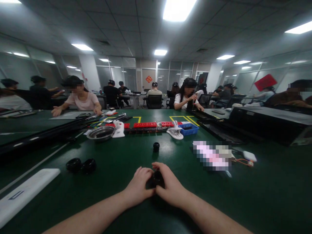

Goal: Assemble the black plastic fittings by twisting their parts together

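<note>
Near the front of the green table, my left hand [139, 182] and my right hand [172, 186] close around a glossy black round part [157, 176] from both sides. Fingers and thumbs cover most of it, so its exact kind does not show. Beyond my fingertips stands a similar small black round part [156, 147], touched by neither hand. Off to the left, two more black round parts [73, 165] lie side by side on the table.
A long white piece [26, 195] lies at front left. Farther back are a metal bowl [101, 132], red trays [145, 125], a white clamp [175, 131] and a blue bin [188, 129]. A black case [265, 125] stands right. Two people sit across the table.
</note>
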Available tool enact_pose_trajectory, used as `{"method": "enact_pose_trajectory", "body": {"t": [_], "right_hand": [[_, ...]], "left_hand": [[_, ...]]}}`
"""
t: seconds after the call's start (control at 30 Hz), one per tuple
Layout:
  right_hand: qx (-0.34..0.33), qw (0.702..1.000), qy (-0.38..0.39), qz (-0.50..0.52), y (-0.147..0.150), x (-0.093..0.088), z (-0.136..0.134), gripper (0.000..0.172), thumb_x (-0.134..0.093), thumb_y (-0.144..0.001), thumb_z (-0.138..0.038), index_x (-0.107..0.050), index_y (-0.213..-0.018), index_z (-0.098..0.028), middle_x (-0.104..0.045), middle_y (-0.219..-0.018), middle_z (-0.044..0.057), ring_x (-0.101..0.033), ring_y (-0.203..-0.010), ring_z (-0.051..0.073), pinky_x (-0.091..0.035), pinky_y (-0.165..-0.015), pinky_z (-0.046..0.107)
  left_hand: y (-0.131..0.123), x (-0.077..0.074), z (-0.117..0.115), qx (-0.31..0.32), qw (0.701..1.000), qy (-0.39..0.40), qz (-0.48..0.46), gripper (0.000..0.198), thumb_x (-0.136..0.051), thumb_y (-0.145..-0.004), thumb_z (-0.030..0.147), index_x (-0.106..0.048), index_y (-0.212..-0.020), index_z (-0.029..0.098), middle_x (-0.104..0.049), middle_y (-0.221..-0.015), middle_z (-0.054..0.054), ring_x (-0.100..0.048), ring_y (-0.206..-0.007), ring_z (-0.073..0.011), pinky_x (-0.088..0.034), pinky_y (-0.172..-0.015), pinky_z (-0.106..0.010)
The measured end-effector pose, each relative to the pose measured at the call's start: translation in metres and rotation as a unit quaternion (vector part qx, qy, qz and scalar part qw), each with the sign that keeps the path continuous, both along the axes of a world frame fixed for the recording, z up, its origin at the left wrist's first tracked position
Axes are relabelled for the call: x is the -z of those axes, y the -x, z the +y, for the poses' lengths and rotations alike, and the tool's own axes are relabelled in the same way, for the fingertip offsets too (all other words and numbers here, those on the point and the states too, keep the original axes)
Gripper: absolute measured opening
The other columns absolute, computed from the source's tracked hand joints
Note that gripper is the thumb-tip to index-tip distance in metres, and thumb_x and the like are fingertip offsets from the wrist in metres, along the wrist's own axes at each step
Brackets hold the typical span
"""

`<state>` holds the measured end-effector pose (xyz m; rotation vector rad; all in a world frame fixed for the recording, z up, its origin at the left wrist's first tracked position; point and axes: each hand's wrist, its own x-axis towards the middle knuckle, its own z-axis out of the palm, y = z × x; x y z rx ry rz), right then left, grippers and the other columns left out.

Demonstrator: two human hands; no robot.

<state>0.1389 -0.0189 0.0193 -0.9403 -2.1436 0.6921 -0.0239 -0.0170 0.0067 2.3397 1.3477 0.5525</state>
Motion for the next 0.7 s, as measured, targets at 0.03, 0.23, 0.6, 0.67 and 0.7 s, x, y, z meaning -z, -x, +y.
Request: {"method": "enact_pose_trajectory", "body": {"t": [0.03, 0.23, 0.6, 0.67, 0.7], "right_hand": [[0.010, 1.000, -0.002, -0.003, 0.0002, -0.0006, -0.0004, 0.062, -0.051, -0.059, -0.005, -0.036, -0.118, -0.020, -0.047, -0.112, 0.007, -0.044, -0.105, 0.021, -0.034, -0.092, 0.037], [0.092, 0.996, -0.006, -0.019, 0.0035, 0.0000, 0.0015, 0.053, -0.062, -0.061, -0.018, -0.043, -0.111, -0.018, -0.050, -0.098, 0.006, -0.048, -0.094, 0.021, -0.039, -0.085, 0.037], [0.085, 0.996, 0.001, -0.021, 0.0024, -0.0014, 0.0004, 0.058, -0.061, -0.062, -0.019, -0.039, -0.116, -0.017, -0.050, -0.101, 0.007, -0.047, -0.096, 0.022, -0.037, -0.087, 0.038], [0.091, 0.996, 0.007, -0.024, 0.0037, -0.0003, 0.0015, 0.056, -0.061, -0.062, -0.020, -0.042, -0.114, -0.015, -0.050, -0.099, 0.008, -0.047, -0.095, 0.022, -0.038, -0.087, 0.037], [0.080, 0.996, 0.011, -0.022, 0.0037, 0.0001, 0.0017, 0.054, -0.060, -0.063, -0.017, -0.042, -0.114, -0.015, -0.051, -0.100, 0.008, -0.048, -0.096, 0.021, -0.038, -0.087, 0.036]], "left_hand": [[0.0000, 0.0003, 0.0001, 0.000, 1.000, 0.000, -0.001, 0.035, -0.060, -0.065, 0.034, -0.054, -0.098, 0.021, -0.054, -0.104, -0.005, -0.046, -0.101, -0.0244, -0.019, -0.099, -0.045], [-0.0001, -0.0020, -0.0022, -0.002, 1.000, -0.005, -0.001, 0.030, -0.058, -0.067, 0.036, -0.054, -0.094, 0.022, -0.055, -0.098, -0.003, -0.048, -0.097, -0.0228, -0.020, -0.098, -0.045], [0.0001, -0.0015, -0.0023, -0.001, 1.000, -0.002, -0.011, 0.034, -0.060, -0.066, 0.034, -0.054, -0.096, 0.021, -0.054, -0.100, -0.004, -0.047, -0.098, -0.0228, -0.019, -0.099, -0.047], [0.0001, -0.0020, -0.0025, -0.002, 1.000, -0.002, -0.012, 0.033, -0.060, -0.066, 0.035, -0.054, -0.095, 0.021, -0.054, -0.099, -0.004, -0.048, -0.098, -0.0230, -0.020, -0.099, -0.047], [0.0001, -0.0017, -0.0023, -0.002, 1.000, -0.001, -0.012, 0.033, -0.060, -0.066, 0.036, -0.055, -0.095, 0.021, -0.054, -0.100, -0.004, -0.047, -0.098, -0.0232, -0.019, -0.099, -0.047]]}}
